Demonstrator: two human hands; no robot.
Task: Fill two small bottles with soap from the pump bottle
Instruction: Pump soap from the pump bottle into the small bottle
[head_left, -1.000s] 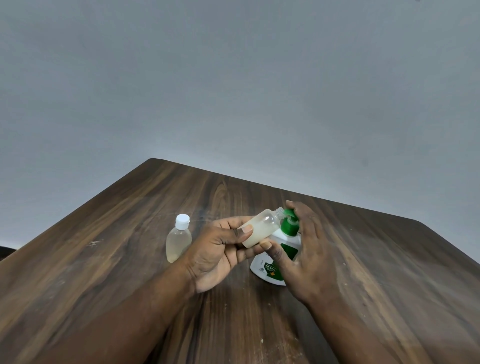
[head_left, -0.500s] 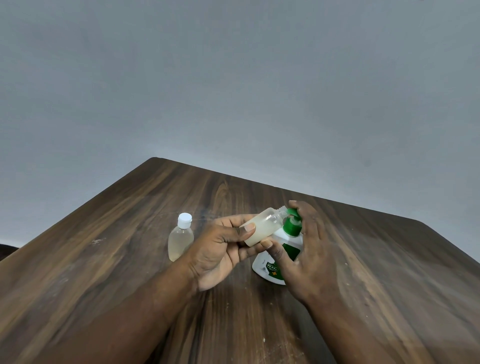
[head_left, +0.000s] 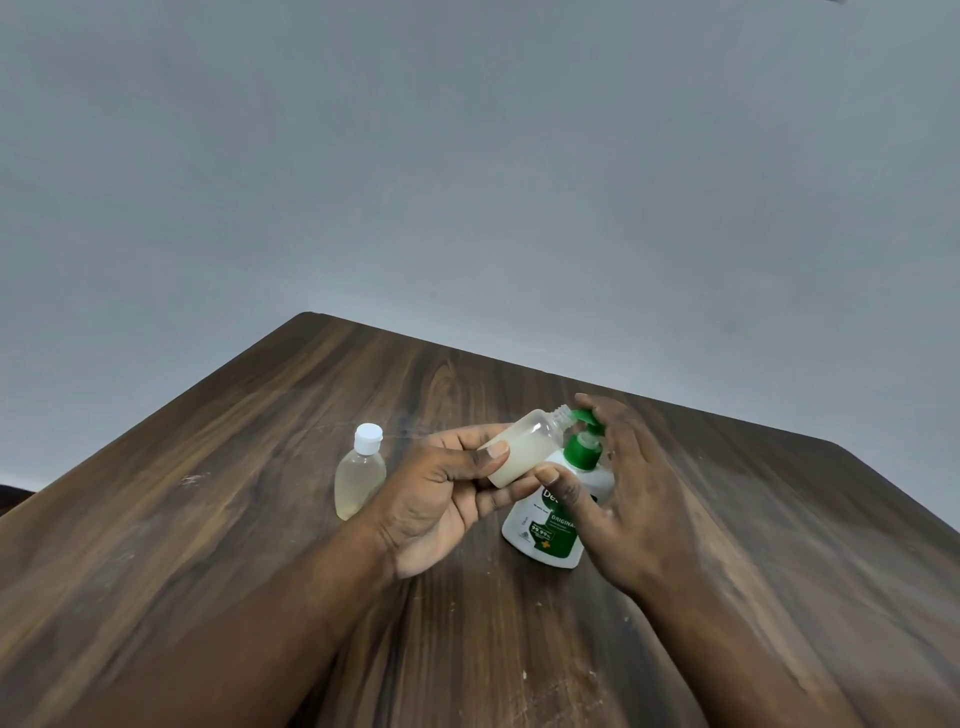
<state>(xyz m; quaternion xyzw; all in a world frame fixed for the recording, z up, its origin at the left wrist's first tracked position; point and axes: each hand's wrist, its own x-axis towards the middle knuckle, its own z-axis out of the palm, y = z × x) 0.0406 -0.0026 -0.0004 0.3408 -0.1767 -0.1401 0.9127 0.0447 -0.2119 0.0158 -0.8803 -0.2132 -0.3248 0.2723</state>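
My left hand grips a small uncapped bottle, tilted with its threaded mouth at the green spout of the pump bottle. Pale soap fills part of the small bottle. The white pump bottle with a green label stands on the table. My right hand rests over its green pump head, fingers on top and thumb against the bottle's front. A second small bottle with a white cap stands upright to the left, holding pale liquid.
The dark wooden table runs to a far corner at the upper left and an edge at the right. A plain grey wall rises behind it.
The pump head has risen a little under my right hand's fingers. The small bottle stays at the spout in my left hand.
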